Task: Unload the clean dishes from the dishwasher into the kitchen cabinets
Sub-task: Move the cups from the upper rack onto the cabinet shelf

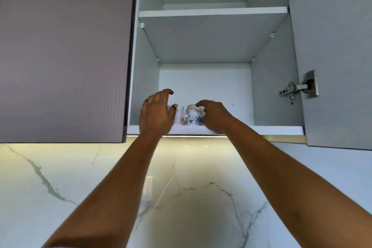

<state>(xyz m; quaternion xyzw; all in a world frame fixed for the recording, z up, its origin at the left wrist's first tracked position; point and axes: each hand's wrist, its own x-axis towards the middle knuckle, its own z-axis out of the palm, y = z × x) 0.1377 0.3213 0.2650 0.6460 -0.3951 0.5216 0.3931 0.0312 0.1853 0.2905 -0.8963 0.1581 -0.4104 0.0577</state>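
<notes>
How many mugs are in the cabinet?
3, on the bottom shelf: an orange-patterned mug by the left hand, a blue-flowered mug in the right hand, a third mug behind it. More may be hidden.

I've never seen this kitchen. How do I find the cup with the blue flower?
Look up at the open cabinet, whose door is swung out to the right. On its bottom shelf, near the front left, stand a few white mugs. Yours is the blue-flower mug at the front; the orange-marked mug just left of it has no blue.
</notes>
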